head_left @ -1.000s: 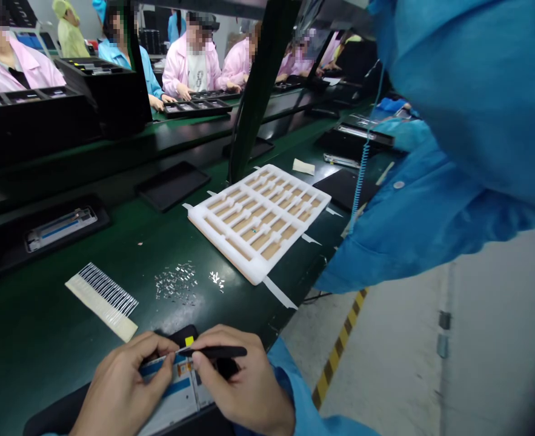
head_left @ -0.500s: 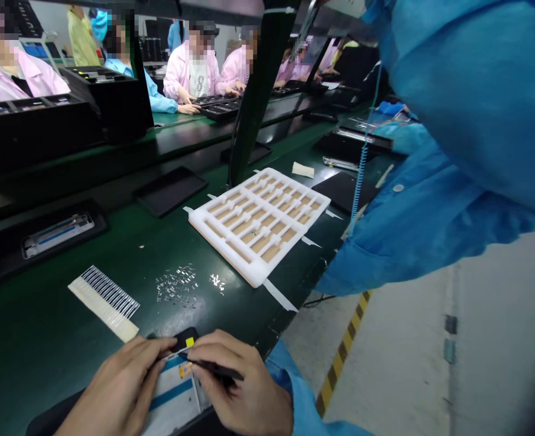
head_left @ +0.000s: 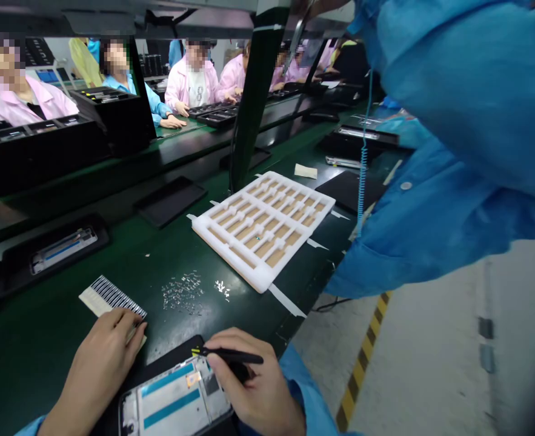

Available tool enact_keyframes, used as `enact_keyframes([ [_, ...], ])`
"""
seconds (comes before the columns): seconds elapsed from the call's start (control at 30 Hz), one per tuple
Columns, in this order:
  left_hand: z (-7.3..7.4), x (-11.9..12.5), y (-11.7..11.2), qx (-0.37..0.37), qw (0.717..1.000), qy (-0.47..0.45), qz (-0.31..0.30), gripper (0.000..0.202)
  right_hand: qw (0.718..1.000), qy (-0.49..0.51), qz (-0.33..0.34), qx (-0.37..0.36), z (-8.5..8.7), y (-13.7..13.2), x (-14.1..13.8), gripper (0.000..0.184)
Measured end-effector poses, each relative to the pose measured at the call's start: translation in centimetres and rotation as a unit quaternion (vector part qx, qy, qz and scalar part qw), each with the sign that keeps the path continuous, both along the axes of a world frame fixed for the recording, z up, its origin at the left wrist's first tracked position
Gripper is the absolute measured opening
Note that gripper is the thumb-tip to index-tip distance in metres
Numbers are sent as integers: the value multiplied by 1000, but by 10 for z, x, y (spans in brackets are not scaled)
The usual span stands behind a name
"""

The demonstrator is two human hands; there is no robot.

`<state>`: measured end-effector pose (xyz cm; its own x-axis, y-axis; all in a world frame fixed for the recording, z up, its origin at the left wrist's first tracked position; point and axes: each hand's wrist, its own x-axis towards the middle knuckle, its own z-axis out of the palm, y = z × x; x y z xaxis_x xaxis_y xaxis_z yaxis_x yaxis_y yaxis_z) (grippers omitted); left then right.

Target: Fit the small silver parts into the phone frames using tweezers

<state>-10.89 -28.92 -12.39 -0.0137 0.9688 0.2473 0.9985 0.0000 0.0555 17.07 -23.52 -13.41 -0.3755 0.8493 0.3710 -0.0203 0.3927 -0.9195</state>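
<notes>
A phone frame (head_left: 176, 399) with blue strips lies in a black tray (head_left: 158, 369) at the near edge of the green bench. My right hand (head_left: 253, 387) is closed on black tweezers (head_left: 228, 356), whose tip carries a small yellow piece just above the frame's top end. My left hand (head_left: 97, 363) lies to the left, with its fingers stretched onto the near end of a barcode label strip (head_left: 112, 297). Beyond the frame, a scatter of tiny shiny metal parts (head_left: 183, 287) rests on the bench.
A white foam tray (head_left: 262, 224) with many slots sits mid-bench, beside a dark post (head_left: 253, 103). Black trays (head_left: 169, 200) and a fixture holding another frame (head_left: 62, 248) lie at the left. A person in a blue coat (head_left: 453, 151) stands close on the right. Other workers sit opposite.
My left hand has left the phone frame and moved left onto the barcode strip. The tweezers have lifted off the frame with a yellow piece at their tip. The view dropped slightly.
</notes>
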Motion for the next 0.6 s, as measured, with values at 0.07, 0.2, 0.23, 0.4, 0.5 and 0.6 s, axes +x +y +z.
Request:
enact_keyframes([
  [0.07,-9,-2,2,-2,1000,7,5,50,1000,8,-8,2,0,2,1,16],
  [0.2,-13,3,0,-7,1000,23,9,42,1000,17,-9,1,1,4,1,16],
  [0.23,-11,4,0,-9,1000,25,5,40,1000,18,-9,0,1,4,0,16],
  [0.4,-2,7,1,-14,999,14,-34,34,1000,13,-4,-4,-3,4,-1,15],
  [0.5,4,10,0,-14,999,-5,-46,32,1000,16,-8,-5,-6,6,1,15],
  [0.6,14,16,-6,-4,997,-51,-53,30,999,31,-7,-14,-2,9,7,19],
])
